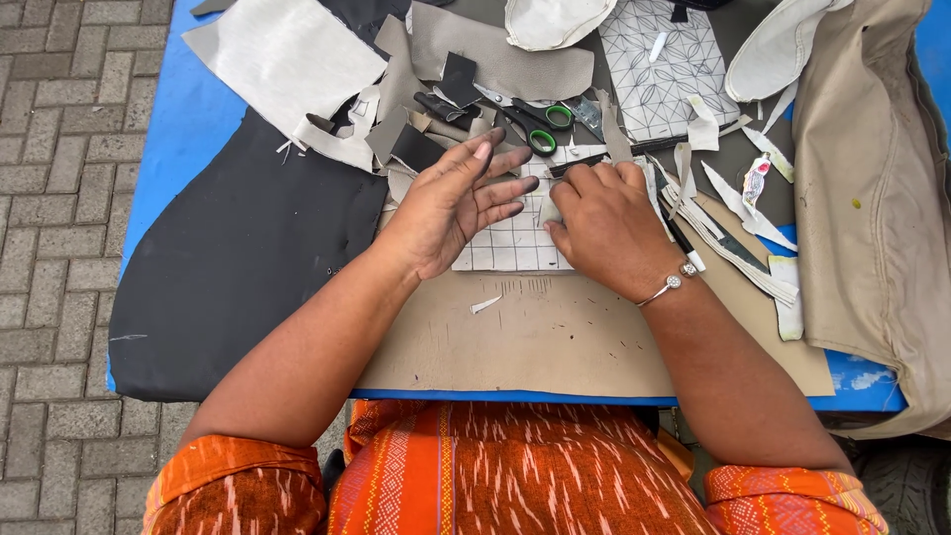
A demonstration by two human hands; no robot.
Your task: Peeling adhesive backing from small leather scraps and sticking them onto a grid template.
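My left hand [458, 203] lies flat with fingers spread, pressing on a white sheet marked with a grid [510, 243] on a tan cutting board [555, 337]. My right hand [604, 223] rests beside it on the same sheet, its fingers curled over a small pale scrap [548, 208] at the sheet's top edge; what it grips is mostly hidden. A silver bracelet [669, 285] circles my right wrist.
Green-handled scissors [535, 124] lie just beyond my fingers among grey and black offcuts. A large black sheet [238, 258] covers the left of the blue table [168, 139]. A patterned white piece [664, 69], pale strips [733, 228], a small tube [756, 181] and beige fabric [872, 198] lie right.
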